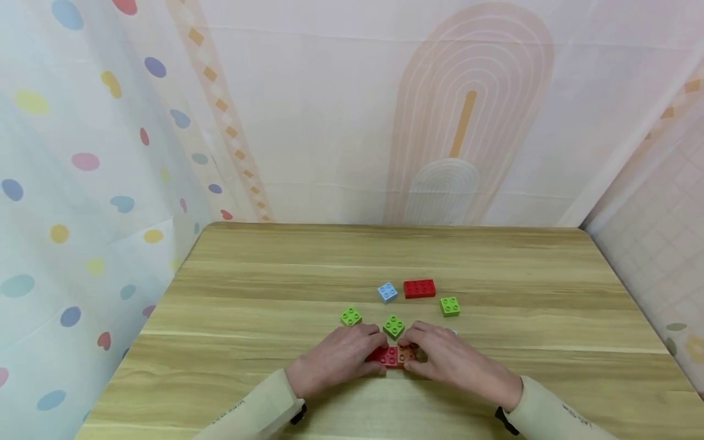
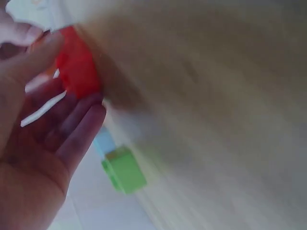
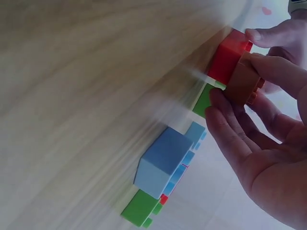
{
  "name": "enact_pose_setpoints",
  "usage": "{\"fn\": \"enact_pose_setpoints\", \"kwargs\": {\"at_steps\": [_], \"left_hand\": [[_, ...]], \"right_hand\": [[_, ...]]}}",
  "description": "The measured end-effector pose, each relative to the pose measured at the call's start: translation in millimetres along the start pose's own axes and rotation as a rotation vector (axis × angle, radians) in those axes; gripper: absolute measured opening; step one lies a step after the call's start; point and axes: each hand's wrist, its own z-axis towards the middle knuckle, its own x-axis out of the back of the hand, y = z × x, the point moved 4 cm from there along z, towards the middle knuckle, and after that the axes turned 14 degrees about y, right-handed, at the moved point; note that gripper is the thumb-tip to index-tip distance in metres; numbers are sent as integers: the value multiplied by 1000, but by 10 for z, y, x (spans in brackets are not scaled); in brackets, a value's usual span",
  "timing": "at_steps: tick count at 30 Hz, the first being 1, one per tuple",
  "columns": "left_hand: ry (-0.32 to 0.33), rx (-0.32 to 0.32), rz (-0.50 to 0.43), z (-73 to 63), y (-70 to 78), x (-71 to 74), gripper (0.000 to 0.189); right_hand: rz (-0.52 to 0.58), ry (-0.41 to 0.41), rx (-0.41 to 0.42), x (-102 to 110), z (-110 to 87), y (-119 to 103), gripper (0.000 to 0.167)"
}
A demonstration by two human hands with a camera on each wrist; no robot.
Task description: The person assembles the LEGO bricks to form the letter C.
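In the head view, my left hand (image 1: 342, 354) pinches a red toy building brick (image 1: 388, 356) between thumb and fingers near the table's front. Right beside it, an orange brick (image 1: 406, 354) is pinched by my right hand (image 1: 455, 362). The two bricks stand side by side with their ends against each other, studs up. In the right wrist view, the orange brick (image 3: 241, 80) meets the red brick (image 3: 226, 56); whether they are joined I cannot tell. The left wrist view shows my fingers along the red brick (image 2: 80, 67). Just beyond both hands lies a green brick (image 1: 393, 326).
Farther back on the wooden table (image 1: 264, 287) lie a light blue brick (image 1: 387, 292), a longer red brick (image 1: 419, 288) and a green brick (image 1: 449, 307). Another green brick (image 1: 351, 316) sits beyond my left hand. A blue brick (image 3: 165, 155), mostly hidden in the head view, stands near my right hand.
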Motion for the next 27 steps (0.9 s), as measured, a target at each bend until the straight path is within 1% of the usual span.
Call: {"fn": "enact_pose_setpoints", "kwargs": {"at_steps": [2,4,9,12,14,16,18,23,25,27], "left_hand": [[1,-2,-29,-37,-20,43,32],[15,-7,-46,-88,-50,118,34],[115,-24,-30,-191,-172,313,37],[170,-5,-29,-224,-263,387,38],[190,14,-41,-218,-327,415,39],[189,46,-61,-212,-390,436,40],[171,82,-88,-206,-453,441,42],[100,187,-223,-201,-592,424,51],[83,214,-272,-196,-638,411,54],[66,226,-301,-186,-679,398,56]], "right_hand": [[-2,-1,-12,-5,2,0,30],[-9,3,-16,-6,-3,1,30],[-27,15,-5,-2,-9,-10,29],[-39,14,-3,-5,-8,-25,29],[-48,17,-4,-1,-14,-17,30],[-53,21,-2,2,-21,-7,30],[-54,26,1,5,-27,4,30],[-45,11,-2,16,-45,15,35],[-45,-1,-6,18,-50,13,40],[-50,-9,-9,19,-53,10,44]]}}
